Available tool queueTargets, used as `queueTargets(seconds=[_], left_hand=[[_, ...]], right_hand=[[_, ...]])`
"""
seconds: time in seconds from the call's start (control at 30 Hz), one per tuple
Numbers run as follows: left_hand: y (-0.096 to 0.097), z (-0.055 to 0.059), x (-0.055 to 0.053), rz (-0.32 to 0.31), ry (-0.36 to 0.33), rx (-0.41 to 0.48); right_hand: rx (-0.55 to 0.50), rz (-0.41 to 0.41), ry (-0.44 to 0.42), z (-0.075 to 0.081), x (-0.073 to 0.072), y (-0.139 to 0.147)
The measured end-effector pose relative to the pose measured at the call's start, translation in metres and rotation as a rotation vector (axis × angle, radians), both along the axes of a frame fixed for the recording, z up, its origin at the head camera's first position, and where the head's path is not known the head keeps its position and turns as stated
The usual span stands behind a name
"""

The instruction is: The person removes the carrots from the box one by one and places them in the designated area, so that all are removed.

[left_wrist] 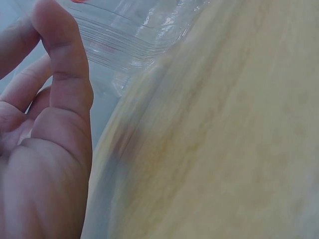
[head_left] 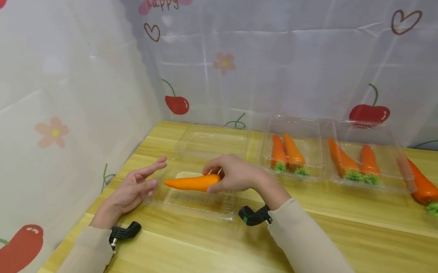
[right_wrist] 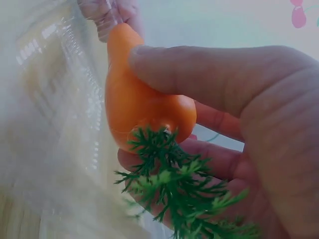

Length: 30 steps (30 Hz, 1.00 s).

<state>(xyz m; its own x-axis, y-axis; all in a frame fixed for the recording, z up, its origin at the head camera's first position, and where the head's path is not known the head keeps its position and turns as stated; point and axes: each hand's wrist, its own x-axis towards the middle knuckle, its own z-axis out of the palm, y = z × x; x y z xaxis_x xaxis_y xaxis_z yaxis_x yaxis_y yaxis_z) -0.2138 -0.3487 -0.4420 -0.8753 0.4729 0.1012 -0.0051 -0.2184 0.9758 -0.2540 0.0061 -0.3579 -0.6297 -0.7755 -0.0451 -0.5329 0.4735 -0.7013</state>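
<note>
My right hand (head_left: 236, 174) grips an orange toy carrot (head_left: 192, 183) by its thick end, thumb on one side and fingers on the other. Green plastic leaves (right_wrist: 172, 181) hang from that end in the right wrist view. The carrot lies sideways over the base of a clear plastic box (head_left: 176, 206), its tip pointing left. Behind that base, the hinged lid (head_left: 214, 144) is tipped back. My left hand (head_left: 132, 192) is at the box's left side, fingers extended and thumb near the rim, holding nothing. In the left wrist view, part of the clear plastic (left_wrist: 144, 37) shows beyond the fingers.
Two more clear boxes stand at the back right, a nearer-to-middle box (head_left: 311, 174) and a right box (head_left: 388, 186), each with two carrots inside. Another carrot (head_left: 424, 184) lies at the far right. A printed curtain (head_left: 295, 63) hangs behind the wooden table (head_left: 194, 258).
</note>
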Motion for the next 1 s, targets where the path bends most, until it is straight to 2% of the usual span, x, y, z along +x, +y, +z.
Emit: queueTargets(seconds=[0.17,0.37,0.53,0.77,1.0], left_hand=[[0.001,0.001,0.001,0.001,-0.002,0.001],[0.001,0.000,0.001,-0.002,0.001,-0.007],[0.002,0.001,0.000,0.004,0.002,-0.006],[0.002,0.001,-0.002,-0.008,0.016,-0.009],[0.000,-0.001,-0.002,-0.016,0.022,-0.001]], right_hand=[[-0.038,-0.021,0.003,0.001,0.005,0.008],[-0.088,-0.083,0.037,0.003,0.014,0.018],[-0.130,-0.160,0.041,0.003,0.017,0.027],[-0.222,-0.329,0.015,0.002,0.023,0.043],[-0.298,-0.403,0.052,0.001,0.029,0.057]])
